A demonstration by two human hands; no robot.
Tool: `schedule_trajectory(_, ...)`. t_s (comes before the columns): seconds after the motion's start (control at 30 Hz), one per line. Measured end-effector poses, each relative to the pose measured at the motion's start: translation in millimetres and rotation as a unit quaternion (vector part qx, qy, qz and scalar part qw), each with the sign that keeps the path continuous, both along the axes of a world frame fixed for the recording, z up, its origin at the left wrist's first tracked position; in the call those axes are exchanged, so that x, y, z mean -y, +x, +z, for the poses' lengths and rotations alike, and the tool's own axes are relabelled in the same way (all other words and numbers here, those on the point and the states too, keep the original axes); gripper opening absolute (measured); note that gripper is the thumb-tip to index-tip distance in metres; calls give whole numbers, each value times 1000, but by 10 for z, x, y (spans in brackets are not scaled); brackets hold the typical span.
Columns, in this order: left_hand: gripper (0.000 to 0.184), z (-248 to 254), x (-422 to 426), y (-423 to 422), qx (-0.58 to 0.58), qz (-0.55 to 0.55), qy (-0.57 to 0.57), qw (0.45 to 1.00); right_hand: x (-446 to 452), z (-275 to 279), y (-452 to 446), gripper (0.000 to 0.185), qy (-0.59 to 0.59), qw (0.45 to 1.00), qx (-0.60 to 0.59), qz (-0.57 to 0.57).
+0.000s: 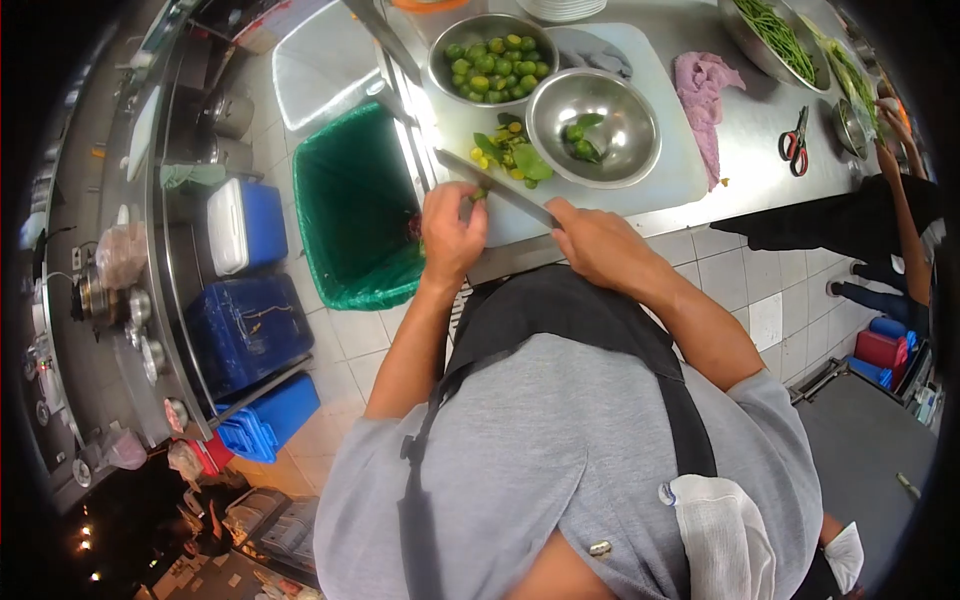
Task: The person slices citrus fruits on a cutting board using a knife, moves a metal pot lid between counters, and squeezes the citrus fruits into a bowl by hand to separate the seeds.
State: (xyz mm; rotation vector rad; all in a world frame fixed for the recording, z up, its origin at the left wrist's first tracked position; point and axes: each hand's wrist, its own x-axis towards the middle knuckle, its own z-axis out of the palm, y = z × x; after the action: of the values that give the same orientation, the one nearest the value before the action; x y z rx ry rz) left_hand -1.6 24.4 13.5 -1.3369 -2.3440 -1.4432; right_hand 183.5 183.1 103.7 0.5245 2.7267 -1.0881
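My right hand (600, 245) is closed around the handle of a knife (500, 190), whose blade points up and left over the near edge of a white cutting board (660, 120). In my left hand (455, 232), thumb and finger pinch a small green lime (479, 194) beside the blade. Just beyond the knife lies a pile of cut green and yellow pieces with leaves (508, 152). A steel bowl (635, 130) with a few green pieces stands on the board. Behind it, another steel bowl (440, 75) is full of small limes (490, 68).
A bin with a green liner (345, 200) stands left of the counter. Rightward lie a pink cloth (702, 95), red-handled scissors (797, 145) and a bowl of green beans (775, 35). At far right, another person's arms (905, 215) reach toward long green vegetables (850, 80).
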Motion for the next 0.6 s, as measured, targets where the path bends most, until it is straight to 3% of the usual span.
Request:
schedule_trajectory(0.17, 18, 187, -31, -233, 103, 81, 105, 986, -33, -14, 101, 26, -20, 999, -18, -21)
schedule_trajectory(0.27, 19, 610, -474, -714, 103, 87, 134, 982, -8, -43, 159, 26, -22, 999, -22, -24)
schedule_trajectory(0.43, 16, 888, -1362, -1054, -36, -15, -16, 999, 34, -40, 188, 22, 2, 999, -41, -21)
schedule_trajectory(0.53, 13, 903, -1670, -763, -175, -107, 21, 979, 85, -44, 214, 20, 14, 998, -50, -22)
schedule_trajectory(0.6, 17, 902, -1757, -463, -145, -225, -129, 955, 104, -39, 219, 20, 12, 999, -47, -22)
